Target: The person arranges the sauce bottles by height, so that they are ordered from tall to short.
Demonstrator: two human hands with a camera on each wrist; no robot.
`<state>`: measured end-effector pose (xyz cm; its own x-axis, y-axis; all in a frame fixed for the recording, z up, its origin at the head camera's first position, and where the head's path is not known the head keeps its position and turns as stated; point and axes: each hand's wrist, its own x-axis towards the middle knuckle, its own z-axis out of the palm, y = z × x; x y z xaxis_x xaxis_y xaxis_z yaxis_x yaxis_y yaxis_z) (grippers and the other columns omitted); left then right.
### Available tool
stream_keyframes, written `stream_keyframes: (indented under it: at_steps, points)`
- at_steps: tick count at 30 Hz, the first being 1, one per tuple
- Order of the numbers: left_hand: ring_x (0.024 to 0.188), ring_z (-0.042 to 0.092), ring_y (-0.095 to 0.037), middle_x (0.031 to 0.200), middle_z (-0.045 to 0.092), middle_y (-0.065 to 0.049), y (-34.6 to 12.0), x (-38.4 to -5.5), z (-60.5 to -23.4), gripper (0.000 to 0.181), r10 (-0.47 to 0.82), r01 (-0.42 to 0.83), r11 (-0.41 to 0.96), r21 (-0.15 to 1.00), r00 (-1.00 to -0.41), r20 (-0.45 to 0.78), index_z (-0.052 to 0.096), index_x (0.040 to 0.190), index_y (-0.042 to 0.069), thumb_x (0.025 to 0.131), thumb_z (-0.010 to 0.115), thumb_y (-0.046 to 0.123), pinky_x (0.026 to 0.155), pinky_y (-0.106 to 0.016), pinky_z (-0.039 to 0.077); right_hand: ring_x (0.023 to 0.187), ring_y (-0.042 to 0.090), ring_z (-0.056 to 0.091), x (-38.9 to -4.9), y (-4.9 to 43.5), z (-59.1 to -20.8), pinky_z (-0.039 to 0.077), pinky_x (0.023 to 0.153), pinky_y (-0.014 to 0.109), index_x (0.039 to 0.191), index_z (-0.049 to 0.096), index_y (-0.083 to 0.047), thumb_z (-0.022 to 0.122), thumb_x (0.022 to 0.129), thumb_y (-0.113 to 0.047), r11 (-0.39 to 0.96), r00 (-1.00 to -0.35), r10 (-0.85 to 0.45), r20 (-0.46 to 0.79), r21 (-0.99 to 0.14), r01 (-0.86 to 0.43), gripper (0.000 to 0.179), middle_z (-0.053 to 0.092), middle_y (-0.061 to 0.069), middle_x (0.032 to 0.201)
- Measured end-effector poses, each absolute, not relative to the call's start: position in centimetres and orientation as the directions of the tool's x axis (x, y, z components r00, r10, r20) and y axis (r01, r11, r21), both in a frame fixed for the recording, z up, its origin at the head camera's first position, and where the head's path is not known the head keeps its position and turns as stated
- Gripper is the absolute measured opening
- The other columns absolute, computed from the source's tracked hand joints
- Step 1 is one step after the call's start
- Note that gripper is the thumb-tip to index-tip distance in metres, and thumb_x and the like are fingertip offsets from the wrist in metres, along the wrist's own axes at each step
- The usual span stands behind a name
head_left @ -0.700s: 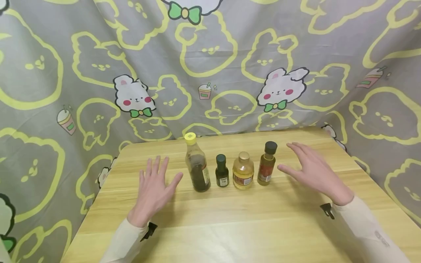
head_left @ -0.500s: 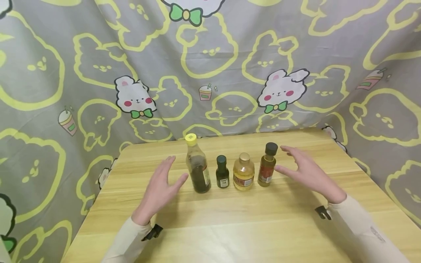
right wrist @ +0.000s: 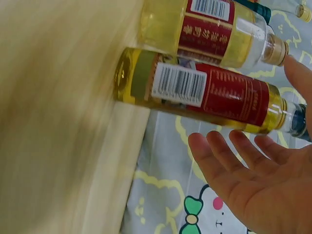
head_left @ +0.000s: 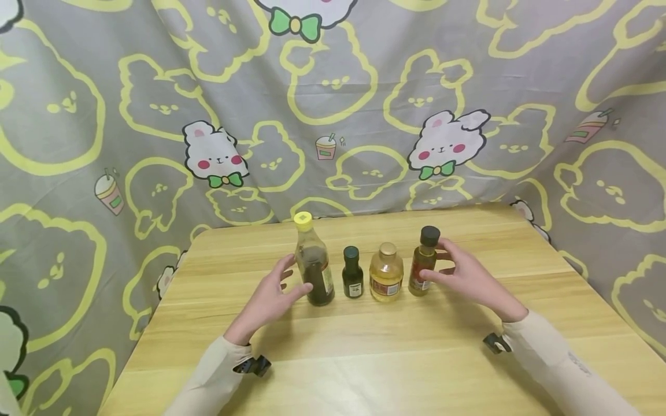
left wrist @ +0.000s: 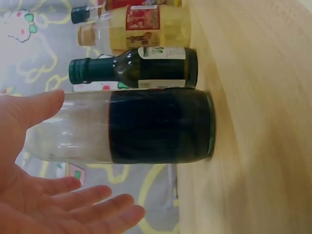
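Since the earlier frame, the left hand [head_left: 269,299] has come in from the surface's [head_left: 333,352] left edge to the yellow-capped bottle [head_left: 315,263], thumb and fingers apart around it. That bottle, the small dark bottle [head_left: 352,280], the round bottle [head_left: 386,274] and the red-label bottle [head_left: 422,260] stand upright towards the far edge, long axes vertical, caps up. The right hand [head_left: 468,280] has moved inward to the red-label bottle, fingers spread; contact cannot be told.
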<state>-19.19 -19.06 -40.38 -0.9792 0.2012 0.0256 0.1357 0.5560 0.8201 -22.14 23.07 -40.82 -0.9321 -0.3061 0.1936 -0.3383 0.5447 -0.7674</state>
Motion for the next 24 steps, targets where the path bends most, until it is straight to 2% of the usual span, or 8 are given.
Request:
stream_keyframes:
  at_steps: [7,11,17,24]
  points:
    - [0.141,0.044,-0.045,0.160,0.040,-0.015,-18.6,-19.8,-41.0,0.086,0.201,0.113,0.498,0.860,-0.980,0.012,0.030,0.159,0.020,0.090,0.080,0.036,0.114,-0.057,0.040,0.128,0.051,0.055,-22.3,22.6,-41.3,0.061,0.089,0.046,0.152,0.038,-0.003,0.078,0.092,-0.027,0.539,-0.928,-0.315,0.200,-0.767,-0.349,0.076,0.048,0.026,0.149]
    - [0.141,0.046,-0.043,0.158,0.042,-0.016,-18.2,-20.0,-41.3,0.089,0.199,0.104,0.486,0.868,-0.980,0.006,0.030,0.159,0.019,0.088,0.082,0.032,0.114,-0.056,0.041,0.127,0.050,0.056,-22.5,22.5,-41.7,0.061,0.089,0.046,0.151,0.040,-0.003,0.076,0.094,-0.024,0.547,-0.927,-0.317,0.201,-0.759,-0.352,0.071,0.051,0.027,0.146]
    - [0.144,0.043,-0.035,0.156,0.044,-0.013,-17.8,-20.4,-41.6,0.083,0.195,0.108,0.459,0.882,-0.981,0.018,0.036,0.156,0.018,0.087,0.083,0.031,0.112,-0.053,0.045,0.121,0.048,0.061,-22.8,22.8,-41.8,0.059,0.087,0.053,0.148,0.044,-0.004,0.072,0.098,-0.028,0.587,-0.932,-0.310,0.187,-0.733,-0.342,0.063,0.058,0.025,0.138]
    - [0.143,0.045,-0.038,0.155,0.045,-0.013,-17.5,-20.9,-41.9,0.076,0.183,0.104,0.431,0.896,-0.983,0.026,0.041,0.153,0.016,0.090,0.081,0.029,0.109,-0.050,0.048,0.121,0.050,0.060,-22.8,22.9,-41.6,0.058,0.087,0.055,0.150,0.042,-0.004,0.071,0.098,-0.032,0.599,-0.931,-0.326,0.167,-0.725,-0.340,0.065,0.057,0.026,0.140]
